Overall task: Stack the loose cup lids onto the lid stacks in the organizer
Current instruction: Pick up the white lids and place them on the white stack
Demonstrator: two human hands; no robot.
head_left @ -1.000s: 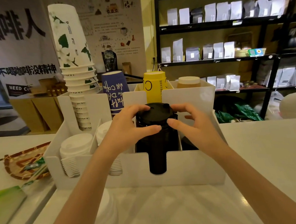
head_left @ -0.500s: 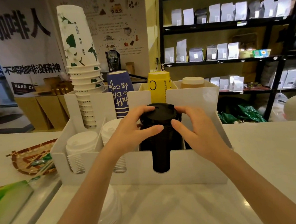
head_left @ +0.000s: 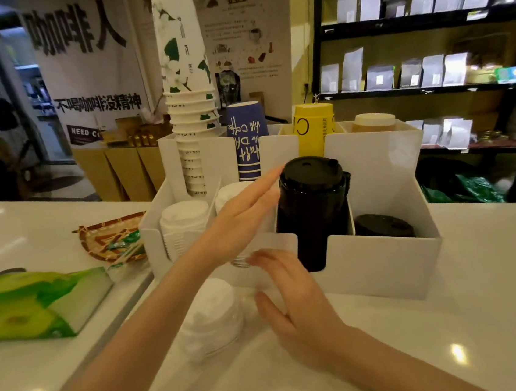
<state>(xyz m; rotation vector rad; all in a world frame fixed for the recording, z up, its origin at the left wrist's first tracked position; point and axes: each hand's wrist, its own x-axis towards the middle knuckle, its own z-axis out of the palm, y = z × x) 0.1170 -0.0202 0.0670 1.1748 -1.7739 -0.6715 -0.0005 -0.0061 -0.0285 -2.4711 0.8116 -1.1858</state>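
Observation:
A white organizer stands on the counter. A tall stack of black lids fills its middle front slot, and a short black lid stack sits in the slot to the right. White lid stacks occupy the left slots. A loose pile of white lids lies on the counter in front of the organizer. My left hand is open with flat fingers beside the tall black stack's left side. My right hand is open, low over the counter just right of the loose white lids, holding nothing.
Paper cup stacks fill the organizer's back row: white with green print, blue, yellow. A green packet and a woven tray lie at the left. Dark shelves with bags stand behind.
Both hands have let go of the top of the tall black lid stack. My right hand has dropped to the counter near the loose white lids; my left hand has opened and slid left.

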